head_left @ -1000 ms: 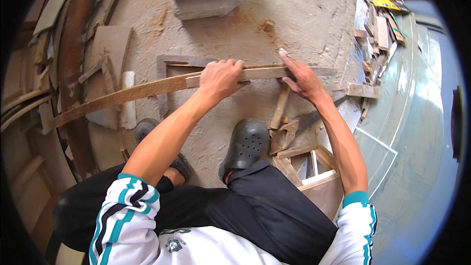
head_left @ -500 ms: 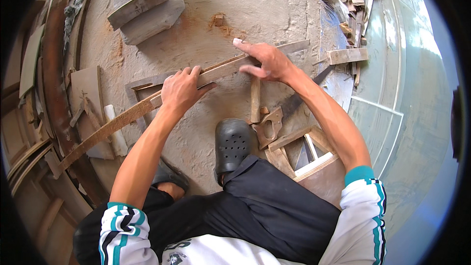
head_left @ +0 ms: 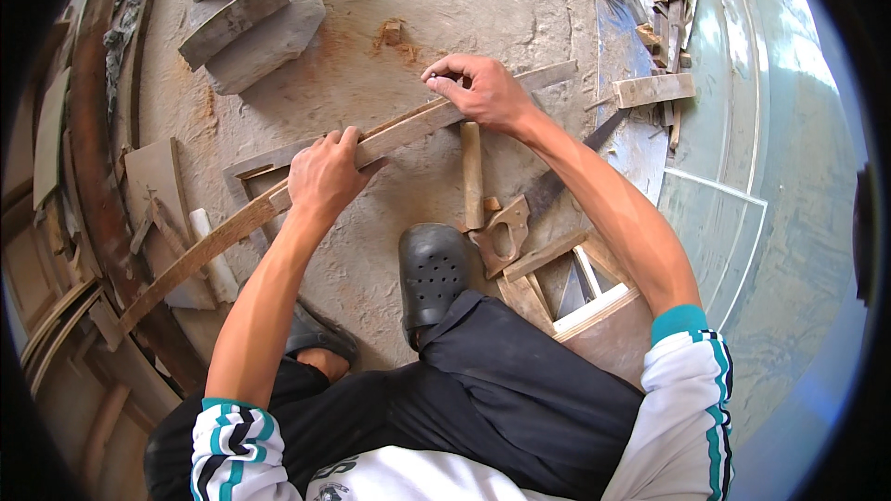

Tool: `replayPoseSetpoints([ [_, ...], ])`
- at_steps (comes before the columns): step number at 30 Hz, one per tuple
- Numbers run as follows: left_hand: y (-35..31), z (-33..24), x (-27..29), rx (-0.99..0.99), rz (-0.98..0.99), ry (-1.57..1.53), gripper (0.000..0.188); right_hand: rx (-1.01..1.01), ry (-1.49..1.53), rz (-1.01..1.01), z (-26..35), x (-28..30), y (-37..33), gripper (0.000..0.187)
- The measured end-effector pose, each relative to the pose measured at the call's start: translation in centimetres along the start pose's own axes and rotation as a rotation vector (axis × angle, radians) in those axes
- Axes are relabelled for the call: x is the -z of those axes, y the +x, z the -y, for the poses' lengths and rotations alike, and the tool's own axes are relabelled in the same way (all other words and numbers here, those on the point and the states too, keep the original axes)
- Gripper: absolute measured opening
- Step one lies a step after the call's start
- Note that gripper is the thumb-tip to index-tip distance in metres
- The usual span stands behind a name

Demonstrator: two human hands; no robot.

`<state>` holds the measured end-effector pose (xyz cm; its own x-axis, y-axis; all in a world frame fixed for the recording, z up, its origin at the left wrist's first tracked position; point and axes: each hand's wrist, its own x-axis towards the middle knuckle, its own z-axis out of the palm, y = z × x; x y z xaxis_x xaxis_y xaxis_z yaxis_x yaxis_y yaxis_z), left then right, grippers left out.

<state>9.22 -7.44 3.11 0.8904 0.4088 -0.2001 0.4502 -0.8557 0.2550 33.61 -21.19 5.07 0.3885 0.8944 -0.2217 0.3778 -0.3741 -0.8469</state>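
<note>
My left hand is wrapped over a narrow wooden strip lying along a longer batten, which runs down to the left. Over the strip's far end, my right hand has thumb and forefinger pressed together in a pinch. Whatever is between those fingertips is too small to name. Below that hand a wooden tool handle lies on the ground, its upper end hidden by the strip and hand. A handsaw with a wooden grip lies beside it, the blade partly behind my right forearm.
A grey block with a board leaning on it stands at the far left. Scrap wood is heaped at the far right, beside glass-like sheets. Planks and panels line the left. A wooden frame lies near my right knee.
My right hand has moved slightly left, and its spread thumb and fingers have closed into a pinch. The left hand keeps its hold on the strip. The whole view has shifted a little.
</note>
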Motion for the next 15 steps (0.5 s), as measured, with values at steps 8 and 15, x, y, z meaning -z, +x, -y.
replayPoseSetpoints([
  [8,0.3,-0.3,0.1,0.010,0.017,-0.002,0.051,0.178,-0.038,0.070,-2.3,-0.8,0.4,0.023],
  [15,0.5,-0.4,0.3,0.022,0.048,0.013,0.051,0.126,-0.004,0.108,-2.6,-0.9,0.1,0.022],
])
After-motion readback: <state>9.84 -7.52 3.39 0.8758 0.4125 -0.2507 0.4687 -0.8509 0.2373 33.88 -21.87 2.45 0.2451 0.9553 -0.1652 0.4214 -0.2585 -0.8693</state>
